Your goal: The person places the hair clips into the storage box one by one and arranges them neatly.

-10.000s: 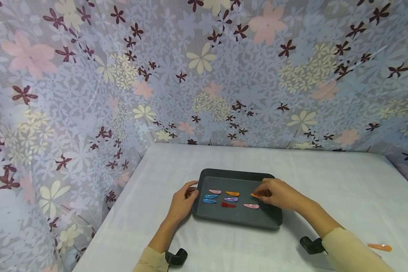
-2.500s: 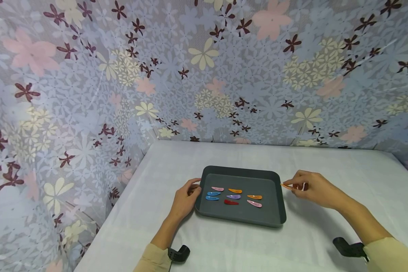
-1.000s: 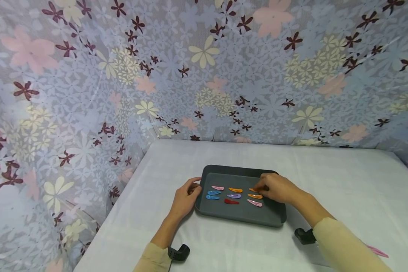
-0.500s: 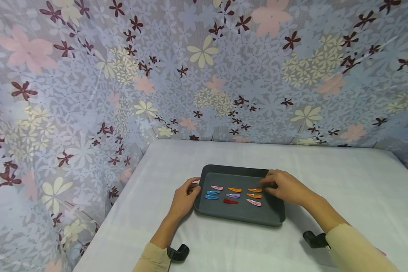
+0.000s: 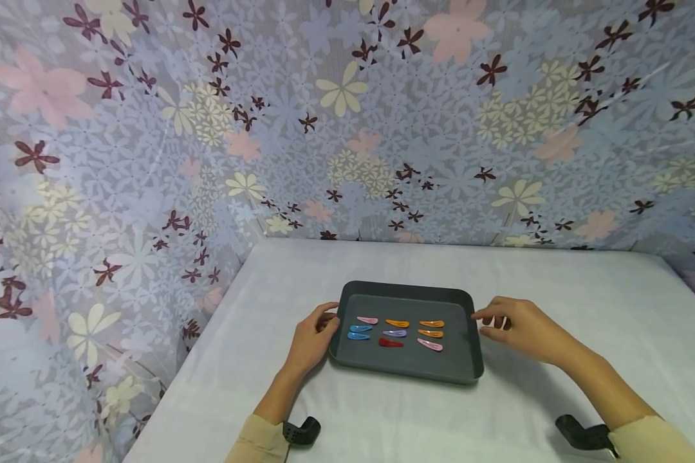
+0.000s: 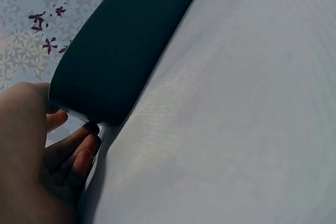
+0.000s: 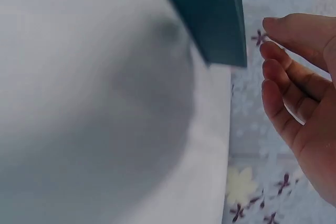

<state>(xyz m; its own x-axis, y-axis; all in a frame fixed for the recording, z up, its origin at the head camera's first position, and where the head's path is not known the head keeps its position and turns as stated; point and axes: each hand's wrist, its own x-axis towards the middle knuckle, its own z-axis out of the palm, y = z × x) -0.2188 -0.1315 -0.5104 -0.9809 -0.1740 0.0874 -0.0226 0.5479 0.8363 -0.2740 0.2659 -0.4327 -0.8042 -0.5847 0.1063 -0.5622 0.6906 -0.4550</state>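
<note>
A dark grey tray (image 5: 405, 370) holds several snap hair clips in three columns. On the left lie a pink hair clip (image 5: 367, 320) and two blue hair clips. An orange hair clip (image 5: 397, 323), a purple one and a red hair clip (image 5: 390, 343) form the middle column. Two orange clips and a pink clip (image 5: 430, 344) make up the right one. My left hand (image 5: 313, 339) holds the tray's left edge, fingers curled against it in the left wrist view. Just off the right rim, my right hand (image 5: 524, 328) has loosely bent fingers with nothing between them.
A white cloth covers the table (image 5: 301, 270). Flowered fabric (image 5: 347, 128) hangs behind the table and along its left side. Each wrist carries a black camera mount (image 5: 302, 431).
A second orange hair clip now lies in the tray's right column, let go by my right hand. That hand has drawn back rightward past the rim. My left hand stays at the tray.
</note>
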